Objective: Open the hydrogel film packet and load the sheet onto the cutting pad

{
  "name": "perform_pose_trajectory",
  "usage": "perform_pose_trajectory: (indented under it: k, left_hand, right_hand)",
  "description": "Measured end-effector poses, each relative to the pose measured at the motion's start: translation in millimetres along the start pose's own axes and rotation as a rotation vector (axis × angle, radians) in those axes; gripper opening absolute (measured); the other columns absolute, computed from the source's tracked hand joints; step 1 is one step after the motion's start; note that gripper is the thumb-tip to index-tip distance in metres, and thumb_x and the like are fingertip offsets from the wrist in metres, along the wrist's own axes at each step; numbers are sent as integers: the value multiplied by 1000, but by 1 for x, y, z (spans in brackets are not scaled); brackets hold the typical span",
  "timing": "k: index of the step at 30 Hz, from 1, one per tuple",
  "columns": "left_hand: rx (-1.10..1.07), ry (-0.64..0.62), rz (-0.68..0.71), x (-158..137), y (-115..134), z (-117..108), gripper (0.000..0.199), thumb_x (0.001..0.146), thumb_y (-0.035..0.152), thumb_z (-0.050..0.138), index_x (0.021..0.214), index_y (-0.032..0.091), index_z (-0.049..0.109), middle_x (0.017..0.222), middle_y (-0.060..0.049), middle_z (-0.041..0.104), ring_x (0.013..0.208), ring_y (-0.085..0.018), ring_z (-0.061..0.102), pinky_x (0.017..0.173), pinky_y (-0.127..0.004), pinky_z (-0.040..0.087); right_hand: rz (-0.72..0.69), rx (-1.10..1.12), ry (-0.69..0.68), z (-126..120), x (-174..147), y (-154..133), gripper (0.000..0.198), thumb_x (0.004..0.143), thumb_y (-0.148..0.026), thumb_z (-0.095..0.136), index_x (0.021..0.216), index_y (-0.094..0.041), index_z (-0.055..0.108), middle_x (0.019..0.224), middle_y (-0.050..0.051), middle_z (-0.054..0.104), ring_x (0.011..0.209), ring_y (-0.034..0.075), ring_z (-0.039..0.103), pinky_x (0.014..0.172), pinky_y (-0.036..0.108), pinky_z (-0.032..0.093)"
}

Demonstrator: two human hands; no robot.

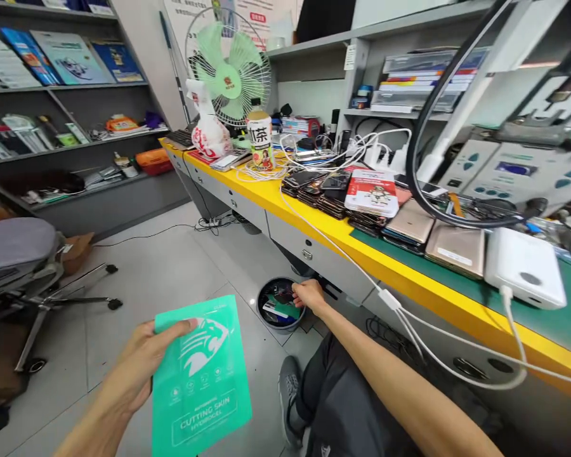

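Left hand [145, 352], lower left of the frame: thumb and fingers clamped on the upper left edge of a green packet [202, 381], held upright over the floor. Right hand [308, 296], centre of the frame: arm extended, fingers curled together over the rim of a round bin [266, 314] on the floor below the yellow-edged bench [409, 279]; contents gripped, if any, cannot be told. A white cable [394, 304] hangs off the bench edge just right of that hand.
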State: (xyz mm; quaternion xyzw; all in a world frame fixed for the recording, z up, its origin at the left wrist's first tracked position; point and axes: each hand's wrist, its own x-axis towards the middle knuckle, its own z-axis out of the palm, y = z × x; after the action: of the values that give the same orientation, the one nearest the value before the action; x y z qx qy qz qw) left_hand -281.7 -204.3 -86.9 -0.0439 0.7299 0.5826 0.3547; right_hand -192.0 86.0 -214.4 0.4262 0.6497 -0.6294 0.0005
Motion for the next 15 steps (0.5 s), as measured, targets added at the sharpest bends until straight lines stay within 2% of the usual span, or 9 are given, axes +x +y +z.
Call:
perform_pose_trajectory:
  k: [3, 7, 11, 15]
  left_hand:
    - [-39, 44, -32, -1, -9, -16, 37, 56, 42, 95, 70, 17, 73, 69, -7, 73, 60, -26, 69, 53, -34, 61]
    - [-89, 55, -70, 2, -17, -34, 38, 56, 42, 96, 74, 16, 75, 73, -8, 75, 65, -28, 71, 57, -34, 63]
    - [-107, 69, -103, 5, -23, -37, 38, 54, 42, 97, 73, 16, 75, 75, -9, 76, 65, -28, 72, 58, -35, 64]
    - [-138, 54, -80, 8, -21, -27, 34, 53, 35, 96, 73, 17, 74, 74, -8, 76, 65, -29, 72, 58, -36, 64]
  right_hand:
    - [64, -169, 6, 17, 47, -13, 26, 102, -32, 65, 121, -15, 64, 116, 8, 66, 95, 21, 68, 81, 39, 61]
    - [74, -311, 16, 33, 83, -20, 28, 101, -32, 67, 122, -15, 64, 121, 10, 64, 102, 24, 67, 86, 41, 59]
    - [64, -365, 27, 39, 97, -22, 27, 101, -32, 68, 121, -14, 64, 121, 11, 64, 102, 24, 67, 87, 40, 59]
    - [65, -340, 29, 36, 96, -27, 28, 99, -34, 70, 112, -9, 67, 108, 8, 67, 91, 23, 69, 78, 34, 60]
